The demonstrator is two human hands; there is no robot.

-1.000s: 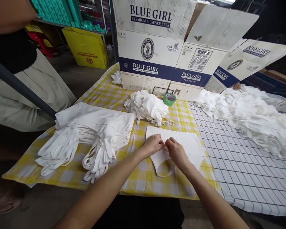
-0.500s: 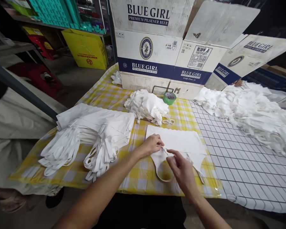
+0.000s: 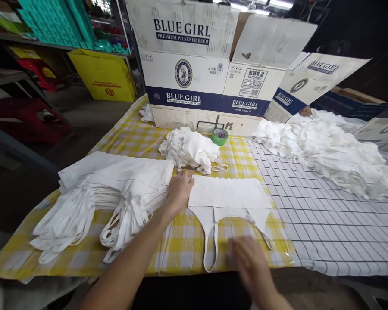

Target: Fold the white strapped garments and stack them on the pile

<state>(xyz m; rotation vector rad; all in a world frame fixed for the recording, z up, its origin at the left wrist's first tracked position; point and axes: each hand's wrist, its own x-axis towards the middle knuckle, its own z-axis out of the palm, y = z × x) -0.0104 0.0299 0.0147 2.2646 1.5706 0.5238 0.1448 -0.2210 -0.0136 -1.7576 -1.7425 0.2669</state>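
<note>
Head view: a white strapped garment (image 3: 226, 193) lies flat on the worktop (image 3: 177, 258), right of centre, between the crumpled pile and the near edge. Its straight hem faces the far edge; its straps face the near edge, the left one forming a long loop that ends close to that edge.

The left hand (image 3: 180, 189) is at the garment's far left corner, fingers bent and close together; whether they grip the fabric cannot be told. The right hand (image 3: 247, 258) is at the near edge, apart from the garment, and motion-blurred; its opening and any hold cannot be determined.

Toward the left edge is a stack of folded white garments (image 3: 142, 172), straps toward the near edge. Beyond the garment is a crumpled white pile (image 3: 192, 148), with a green tape roll (image 3: 220, 137) just beside it.

At the far edge stands a carton (image 3: 187, 69). Its upper panel reads "BLUE GIRL PREMIUM PILSENER BEER"; the wording repeats on the dark blue band, below an oval crest. The adjoining face carries "BLUE GIRL" and a barcode label with print too small to read. A second carton (image 3: 317, 79), to its right, is also marked "BLUE GIRL".

On the right, a black-lined white sheet (image 3: 323, 215) bears a white fabric heap (image 3: 320, 146).
</note>
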